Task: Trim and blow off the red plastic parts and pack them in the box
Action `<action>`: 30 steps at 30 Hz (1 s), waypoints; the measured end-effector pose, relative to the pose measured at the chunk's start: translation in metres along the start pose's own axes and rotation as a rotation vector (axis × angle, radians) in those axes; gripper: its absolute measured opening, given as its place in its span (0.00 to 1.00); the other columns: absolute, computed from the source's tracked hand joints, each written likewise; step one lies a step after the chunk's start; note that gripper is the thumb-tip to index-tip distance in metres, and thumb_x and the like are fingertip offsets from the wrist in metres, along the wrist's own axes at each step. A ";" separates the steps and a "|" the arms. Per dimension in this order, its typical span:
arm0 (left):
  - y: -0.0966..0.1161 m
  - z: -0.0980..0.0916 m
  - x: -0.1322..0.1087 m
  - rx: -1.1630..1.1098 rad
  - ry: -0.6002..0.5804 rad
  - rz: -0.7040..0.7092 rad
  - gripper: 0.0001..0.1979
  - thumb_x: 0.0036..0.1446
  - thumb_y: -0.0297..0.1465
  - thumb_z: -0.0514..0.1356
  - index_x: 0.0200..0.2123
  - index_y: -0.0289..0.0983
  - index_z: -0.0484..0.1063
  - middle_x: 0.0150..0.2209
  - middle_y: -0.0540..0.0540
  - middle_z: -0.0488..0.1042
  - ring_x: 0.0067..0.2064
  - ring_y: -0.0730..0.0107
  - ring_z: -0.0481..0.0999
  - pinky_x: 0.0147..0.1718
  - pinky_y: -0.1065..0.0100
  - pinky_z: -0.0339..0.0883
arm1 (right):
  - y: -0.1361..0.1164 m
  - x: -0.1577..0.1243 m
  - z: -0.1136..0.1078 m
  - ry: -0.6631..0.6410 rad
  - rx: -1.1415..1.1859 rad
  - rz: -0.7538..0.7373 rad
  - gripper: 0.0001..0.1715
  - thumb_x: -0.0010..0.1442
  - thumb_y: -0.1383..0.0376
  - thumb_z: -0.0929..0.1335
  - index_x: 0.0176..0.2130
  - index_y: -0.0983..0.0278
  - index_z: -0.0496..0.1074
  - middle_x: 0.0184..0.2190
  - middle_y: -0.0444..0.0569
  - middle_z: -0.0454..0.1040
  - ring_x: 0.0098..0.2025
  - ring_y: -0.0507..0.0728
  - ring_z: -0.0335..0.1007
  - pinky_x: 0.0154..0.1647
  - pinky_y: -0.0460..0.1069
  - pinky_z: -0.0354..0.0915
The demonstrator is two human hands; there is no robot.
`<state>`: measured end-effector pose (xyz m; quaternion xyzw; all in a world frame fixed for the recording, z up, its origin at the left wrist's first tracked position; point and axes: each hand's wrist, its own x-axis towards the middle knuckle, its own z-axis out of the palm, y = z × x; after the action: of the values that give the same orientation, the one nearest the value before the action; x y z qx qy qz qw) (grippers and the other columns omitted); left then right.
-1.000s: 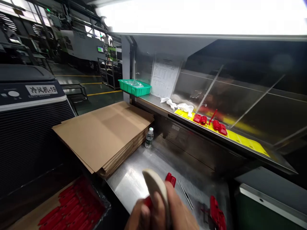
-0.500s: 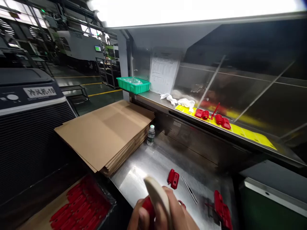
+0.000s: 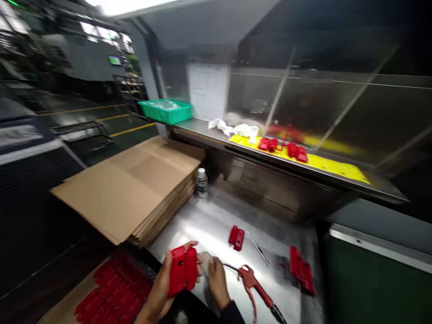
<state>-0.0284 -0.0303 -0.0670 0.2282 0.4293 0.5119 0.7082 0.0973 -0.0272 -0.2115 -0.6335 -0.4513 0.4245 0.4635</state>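
Observation:
My left hand (image 3: 160,281) grips a red plastic part (image 3: 182,270), made of two long blocks side by side with a dark hole in one. Close by on the right, my right hand (image 3: 218,279) is closed on a beige pad (image 3: 206,263), whose exact kind is hard to make out. A red air blow gun (image 3: 254,283) with a thin nozzle lies on the metal table just right of that hand. Beyond it rest a smaller-looking red part (image 3: 236,237) and metal tweezers (image 3: 258,248). Another red part (image 3: 301,270) sits near the table's right side.
Stacked cardboard sheets (image 3: 135,175) lie at left beside a water bottle (image 3: 201,182). A box at lower left holds many red parts (image 3: 111,288). The raised shelf carries a green tray (image 3: 168,112), white cloths (image 3: 236,129) and red parts on a yellow sheet (image 3: 337,167).
My hands have moved apart: the red part has come into plain view in my left hand, the beige pad in my right. The blow gun is now uncovered, and the camera view has shifted.

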 end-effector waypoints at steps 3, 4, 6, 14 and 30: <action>-0.031 -0.019 0.020 -0.016 0.047 -0.126 0.36 0.53 0.59 0.58 0.53 0.36 0.71 0.35 0.40 0.79 0.29 0.58 0.77 0.28 0.60 0.71 | 0.026 0.008 -0.045 0.107 -0.240 0.007 0.13 0.64 0.64 0.65 0.49 0.61 0.72 0.46 0.51 0.74 0.51 0.65 0.70 0.57 0.62 0.63; -0.042 -0.024 0.025 -0.025 0.055 -0.163 0.36 0.53 0.58 0.59 0.53 0.36 0.71 0.35 0.40 0.79 0.29 0.58 0.77 0.28 0.60 0.71 | 0.033 0.005 -0.070 0.129 -0.313 0.007 0.17 0.64 0.66 0.63 0.52 0.61 0.71 0.49 0.53 0.72 0.54 0.66 0.67 0.59 0.61 0.61; -0.063 -0.031 0.034 -0.042 0.056 -0.226 0.37 0.52 0.57 0.60 0.55 0.35 0.69 0.34 0.41 0.79 0.30 0.57 0.77 0.28 0.60 0.71 | 0.047 -0.005 -0.123 0.142 -0.459 0.029 0.24 0.61 0.68 0.62 0.56 0.63 0.68 0.54 0.57 0.69 0.57 0.68 0.64 0.61 0.59 0.59; -0.101 -0.015 0.058 -0.116 0.002 -0.358 0.28 0.57 0.43 0.63 0.57 0.34 0.66 0.38 0.41 0.80 0.40 0.54 0.81 0.35 0.60 0.73 | 0.066 -0.021 -0.172 -0.049 -0.948 0.088 0.21 0.43 0.68 0.70 0.40 0.66 0.71 0.45 0.60 0.73 0.50 0.72 0.68 0.50 0.60 0.60; -0.089 -0.012 0.087 0.052 0.105 -0.191 0.22 0.58 0.45 0.60 0.51 0.38 0.71 0.37 0.44 0.78 0.35 0.61 0.80 0.31 0.64 0.74 | 0.041 -0.038 -0.173 -0.171 -1.106 -0.035 0.34 0.54 0.69 0.65 0.59 0.67 0.58 0.39 0.52 0.81 0.39 0.66 0.79 0.35 0.52 0.67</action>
<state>0.0179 0.0153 -0.1744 0.1775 0.4989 0.4420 0.7240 0.2616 -0.1064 -0.2103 -0.7380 -0.6531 0.1667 0.0307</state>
